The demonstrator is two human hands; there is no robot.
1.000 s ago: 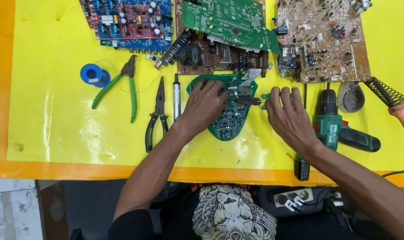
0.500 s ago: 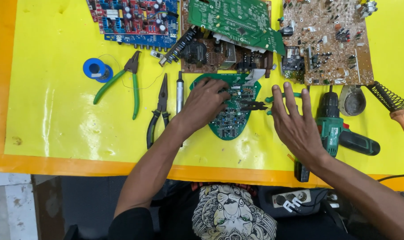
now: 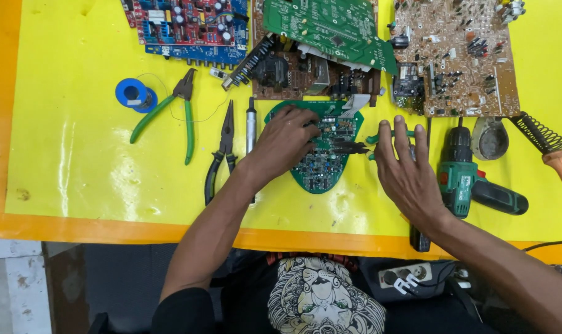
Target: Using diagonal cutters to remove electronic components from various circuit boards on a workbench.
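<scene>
The small green board (image 3: 321,158) is pinned by the left hand (image 3: 287,139) while the right hand (image 3: 405,170), fingers spread, is laid over the green-handled pliers (image 3: 380,139), which must next be gripped.

Five circuit boards: one blue-and-red (image 3: 188,25), two green (image 3: 330,25) (image 3: 321,154), two brown (image 3: 454,55) (image 3: 306,77). Three pliers: green-handled (image 3: 169,114), black-handled (image 3: 222,151), small green-handled (image 3: 371,143). One solder spool (image 3: 132,94), one cordless drill (image 3: 463,176), two hands (image 3: 287,139) (image 3: 408,179).

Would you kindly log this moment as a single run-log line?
left hand: pressing on green circuit board | right hand: open, over green-handled pliers | cordless drill: beside right hand
</scene>
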